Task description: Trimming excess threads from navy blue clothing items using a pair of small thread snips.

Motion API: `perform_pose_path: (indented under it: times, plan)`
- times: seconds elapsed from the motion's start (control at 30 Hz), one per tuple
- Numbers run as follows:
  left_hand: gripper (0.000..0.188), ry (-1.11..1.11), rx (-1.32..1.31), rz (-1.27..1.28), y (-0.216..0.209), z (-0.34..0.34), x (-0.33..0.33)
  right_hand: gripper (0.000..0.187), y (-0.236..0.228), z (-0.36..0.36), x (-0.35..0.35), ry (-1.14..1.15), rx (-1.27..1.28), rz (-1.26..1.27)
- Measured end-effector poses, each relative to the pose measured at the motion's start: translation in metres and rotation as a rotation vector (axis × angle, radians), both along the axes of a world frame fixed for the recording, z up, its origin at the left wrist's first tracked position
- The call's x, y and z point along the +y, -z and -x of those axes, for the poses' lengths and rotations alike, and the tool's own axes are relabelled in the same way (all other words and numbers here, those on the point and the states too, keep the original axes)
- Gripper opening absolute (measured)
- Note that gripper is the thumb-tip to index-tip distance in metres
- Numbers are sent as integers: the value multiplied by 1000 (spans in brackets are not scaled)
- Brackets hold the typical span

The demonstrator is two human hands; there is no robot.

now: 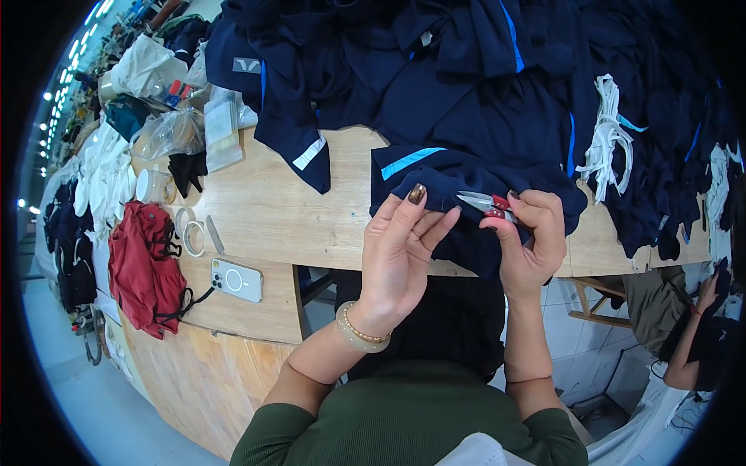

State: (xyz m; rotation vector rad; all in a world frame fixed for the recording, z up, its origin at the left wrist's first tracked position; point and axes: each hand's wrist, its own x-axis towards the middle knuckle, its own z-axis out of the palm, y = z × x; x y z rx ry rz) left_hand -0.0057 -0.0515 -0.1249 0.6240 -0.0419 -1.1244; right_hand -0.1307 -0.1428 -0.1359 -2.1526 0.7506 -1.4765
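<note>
My right hand (535, 241) is closed around a pair of red-handled thread snips (475, 200), with the metal blades pointing left, just above dark navy cloth. Opposite it, my left hand (400, 256) pinches the near edge of a navy garment (482, 167) between thumb and fingers, close to the tips of the blades. Part of that edge is hidden behind the fingers. A light-blue strip (412, 161) runs along the garment beside my left thumb. Whether a thread lies between the blades is too small to tell.
Navy garments (342, 62) are heaped across the far side of the wooden table (295, 202). White strips (608, 140) lie on them at right. To the left are a phone (237, 279), tape rolls (193, 237), a red cloth bag (144, 268) and plastic bags (171, 132). Another person (699, 334) sits at right.
</note>
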Motion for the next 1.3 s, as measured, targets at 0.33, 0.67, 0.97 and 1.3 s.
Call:
perform_pose_path:
  times: [0.33,0.67,0.97,1.3]
  plan:
    - [12,21,-7,15,-2,2,-2,33,-6,-7,-3,-26,11,46]
    - [10,7,24,6,-2,2,-1,35,0,-4,-3,12,34,169]
    - [11,23,-2,28,-2,4,-3,34,2,-7,-4,9,39,215]
    - [19,11,-74,-52,1,4,-4,47,7,-5,8,-192,70,-457]
